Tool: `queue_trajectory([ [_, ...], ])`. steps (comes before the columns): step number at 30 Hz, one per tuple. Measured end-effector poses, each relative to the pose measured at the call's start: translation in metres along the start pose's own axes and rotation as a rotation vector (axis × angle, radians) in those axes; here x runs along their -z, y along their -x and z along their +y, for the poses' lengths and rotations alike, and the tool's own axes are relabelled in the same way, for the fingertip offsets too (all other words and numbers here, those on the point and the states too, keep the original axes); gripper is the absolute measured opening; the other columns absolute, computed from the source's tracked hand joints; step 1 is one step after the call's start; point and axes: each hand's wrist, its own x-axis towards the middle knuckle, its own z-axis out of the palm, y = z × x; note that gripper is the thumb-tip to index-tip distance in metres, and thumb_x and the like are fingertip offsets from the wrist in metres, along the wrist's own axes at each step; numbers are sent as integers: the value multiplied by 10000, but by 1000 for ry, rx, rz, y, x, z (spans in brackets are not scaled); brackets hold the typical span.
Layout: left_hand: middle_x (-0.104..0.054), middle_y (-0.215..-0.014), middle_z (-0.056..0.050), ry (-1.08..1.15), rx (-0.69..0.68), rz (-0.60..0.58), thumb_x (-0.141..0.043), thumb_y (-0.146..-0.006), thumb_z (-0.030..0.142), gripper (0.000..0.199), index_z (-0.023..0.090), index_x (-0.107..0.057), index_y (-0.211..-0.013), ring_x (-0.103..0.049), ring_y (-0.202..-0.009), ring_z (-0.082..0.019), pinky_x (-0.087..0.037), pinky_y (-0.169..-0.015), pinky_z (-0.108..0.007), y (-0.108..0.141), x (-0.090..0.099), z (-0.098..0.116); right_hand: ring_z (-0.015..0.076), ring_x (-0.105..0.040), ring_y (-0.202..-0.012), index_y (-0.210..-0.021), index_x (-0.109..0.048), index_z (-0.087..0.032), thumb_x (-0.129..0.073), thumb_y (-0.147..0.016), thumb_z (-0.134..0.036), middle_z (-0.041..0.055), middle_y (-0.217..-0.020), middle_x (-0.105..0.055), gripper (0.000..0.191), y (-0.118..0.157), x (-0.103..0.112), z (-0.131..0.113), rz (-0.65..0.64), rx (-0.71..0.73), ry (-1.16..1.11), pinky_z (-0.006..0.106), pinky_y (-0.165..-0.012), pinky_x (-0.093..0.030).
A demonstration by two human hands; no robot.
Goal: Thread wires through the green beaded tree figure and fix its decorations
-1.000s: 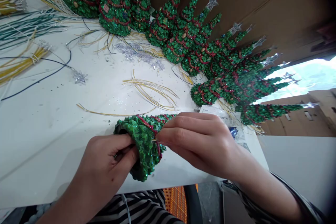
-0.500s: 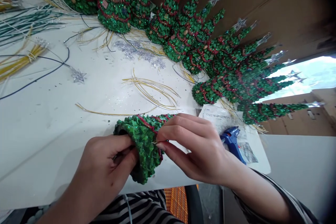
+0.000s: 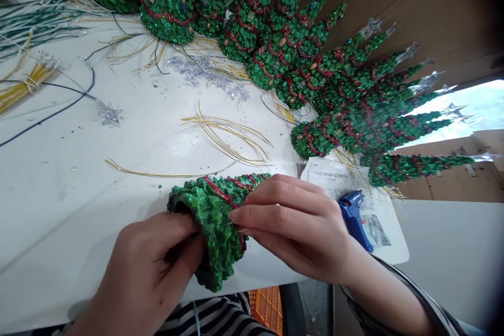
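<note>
A green glittery tree (image 3: 216, 226) with red garland lies on its side at the table's front edge, its hollow base facing left. My left hand (image 3: 149, 262) reaches into that base, and its fingertips are hidden inside. My right hand (image 3: 291, 220) rests on the tree's side by the garland, thumb and index finger pinched together; whatever is between them is too small to make out. Just behind the tree lie a single yellow wire (image 3: 157, 174) and a loose bunch of yellow wires (image 3: 232, 139).
Several decorated trees (image 3: 271, 58) line the table's back and right. Clear plastic stars (image 3: 208, 76), one star on a wire (image 3: 109, 114), green wires (image 3: 35, 26) and a yellow bundle (image 3: 29, 84) lie behind. A blue glue gun (image 3: 355, 220) sits on papers (image 3: 325, 172) at right.
My right hand's fingers have closed nearer together against the tree, and the small tip seen between them is now hidden. The left hand and tree base have shifted slightly down and left in view.
</note>
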Motion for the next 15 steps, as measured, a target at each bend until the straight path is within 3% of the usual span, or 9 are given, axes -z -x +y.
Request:
queue_trajectory([
  [7,-592,-549,86,-27,-80,87,-466,-958,260,270,278,-542,-699,-582,-501,-85,-433,-463,-167,5,-4,0,127,-608,-748,-933,-656,-116,-584,-922,-42,44,-830,-703,104,-2,-2,-3,-8,-30,51,258,-673,-530],
  [15,-599,-508,98,-65,-99,59,-450,-936,210,299,274,-580,-675,-565,-426,-58,-413,-383,-133,-2,-3,9,117,-584,-737,-913,-595,-162,-511,-985,-113,29,-798,-666,121,1,-7,-1,13,-72,33,239,-684,-528],
])
